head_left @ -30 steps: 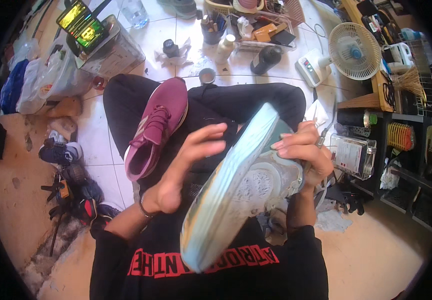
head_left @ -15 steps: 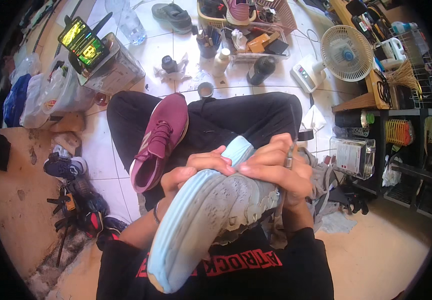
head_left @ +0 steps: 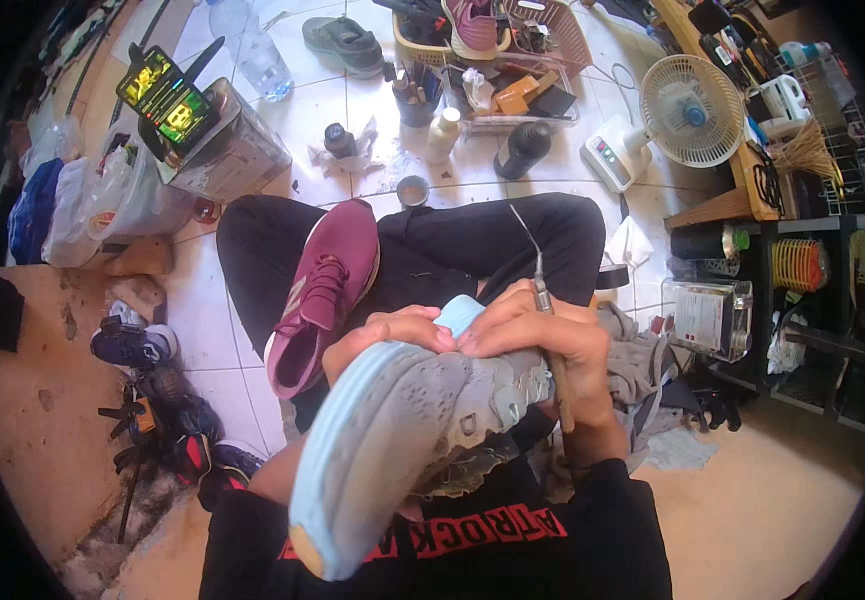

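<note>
A worn grey shoe with a light-blue sole is held over my lap, its tip pointing down toward me. My left hand is closed round the sole side, fingers bent over the sole's edge. On the other side my right hand pinches the same edge with thumb and finger, close to the left fingertips. An awl with a wooden handle and a long, thin, bent metal tip is tucked in the right hand, tip pointing up and away. Next to my left hand, a maroon sneaker lies on my leg.
On the tiles ahead are a small cup, a dark bottle, a white bottle and a tool tray. A fan stands right; a phone leans on a box at left. Cloths lie by my right arm.
The awl has swung so its bent tip shows plainly above the right hand. Both hands have shifted slightly left along the sole edge, and the shoe has tilted a little.
</note>
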Available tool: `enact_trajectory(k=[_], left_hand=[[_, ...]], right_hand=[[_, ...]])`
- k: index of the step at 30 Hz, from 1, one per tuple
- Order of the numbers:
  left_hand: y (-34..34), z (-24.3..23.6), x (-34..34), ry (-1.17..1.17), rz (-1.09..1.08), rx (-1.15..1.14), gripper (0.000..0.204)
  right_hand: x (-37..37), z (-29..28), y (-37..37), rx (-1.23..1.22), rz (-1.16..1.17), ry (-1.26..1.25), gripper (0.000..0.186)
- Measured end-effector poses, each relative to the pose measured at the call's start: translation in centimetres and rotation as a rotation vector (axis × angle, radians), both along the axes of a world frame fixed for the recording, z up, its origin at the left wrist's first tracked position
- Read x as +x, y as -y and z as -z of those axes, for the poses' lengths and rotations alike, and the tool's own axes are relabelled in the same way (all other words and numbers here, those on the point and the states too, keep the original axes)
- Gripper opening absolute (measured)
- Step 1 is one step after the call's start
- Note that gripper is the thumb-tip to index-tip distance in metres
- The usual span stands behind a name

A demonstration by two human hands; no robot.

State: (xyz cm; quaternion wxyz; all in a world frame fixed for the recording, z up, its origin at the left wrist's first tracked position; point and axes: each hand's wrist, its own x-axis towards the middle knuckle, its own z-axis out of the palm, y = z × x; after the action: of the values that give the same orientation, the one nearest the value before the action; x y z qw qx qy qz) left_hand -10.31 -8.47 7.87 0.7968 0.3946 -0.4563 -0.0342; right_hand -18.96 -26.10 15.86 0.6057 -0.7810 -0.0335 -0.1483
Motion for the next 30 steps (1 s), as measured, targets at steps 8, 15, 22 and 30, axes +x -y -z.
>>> enact_trajectory(k=[8,15,22,30], left_hand=[[-0.7,-1.3,0.6,0.046,-0.039,0.24,0.085],[-2.4,-3.0,-0.4,-0.125,0.191,0.317,0.102],[-2.1,-3.0,-2.1,-0.705,0.213,0.153,0.064],[-2.3,-5.6,-2.6,-1.301,0.186,0.147,0.034]], right_hand=[[0.4,1.9,-0.2,0.108,0.01,0.046,0.018],[0.4,3.5,-0.6,0.423,-0.034,-0.017,0.023],[0.2,3.1,-1.0,0.322,-0.032,-0.06,0.032],[-1.5,0.6,-0.4,0.1,0.299,0.288,0.051]])
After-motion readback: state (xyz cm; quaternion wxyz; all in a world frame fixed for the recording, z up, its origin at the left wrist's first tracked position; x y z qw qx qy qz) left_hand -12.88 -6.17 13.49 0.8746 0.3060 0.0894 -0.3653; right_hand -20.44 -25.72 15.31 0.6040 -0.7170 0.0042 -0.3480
